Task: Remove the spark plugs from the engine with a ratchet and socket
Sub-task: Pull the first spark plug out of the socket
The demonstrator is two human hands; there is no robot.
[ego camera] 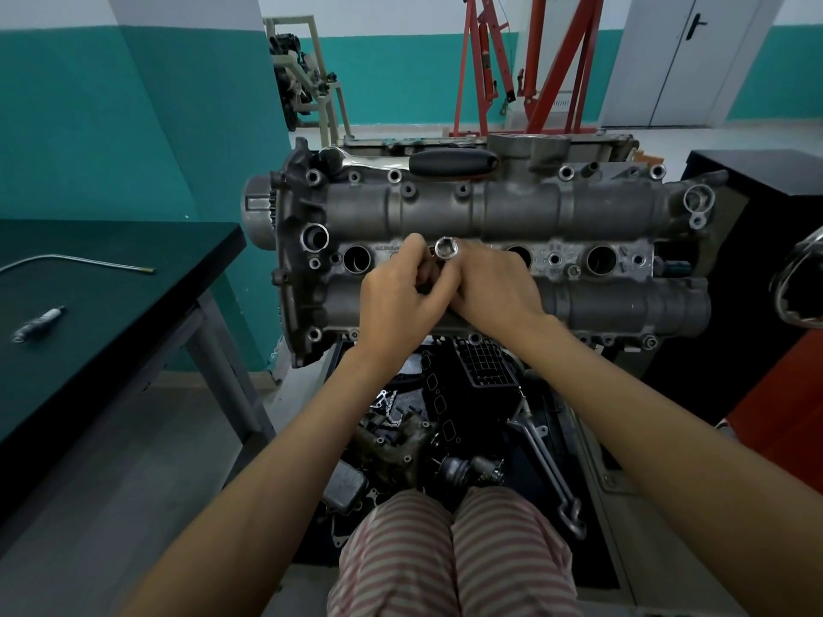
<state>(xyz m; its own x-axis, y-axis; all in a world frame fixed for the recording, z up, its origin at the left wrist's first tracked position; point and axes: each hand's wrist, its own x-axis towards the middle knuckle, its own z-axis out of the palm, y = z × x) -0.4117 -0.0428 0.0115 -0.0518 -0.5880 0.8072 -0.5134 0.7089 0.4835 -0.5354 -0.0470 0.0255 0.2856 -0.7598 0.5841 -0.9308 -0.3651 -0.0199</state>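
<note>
A grey engine head [512,207] stands in front of me with a row of round spark plug wells; three wells [357,259] show open. Over the second well from the left, both hands meet around a shiny socket [446,248] whose open end faces up. My left hand [394,296] grips something below the socket; my right hand [490,287] curls round the socket's body. What hangs under the socket is hidden by my fingers. A ratchet [450,163] with a black handle lies on the far side of the engine. One spark plug [38,325] lies on the dark table.
The dark table [111,305] at left also carries a thin bent metal rod [75,261]. Under the engine a tray holds several loose parts [445,438] and a metal bracket. A red engine crane [530,60] stands behind; a black cabinet [757,193] is at right.
</note>
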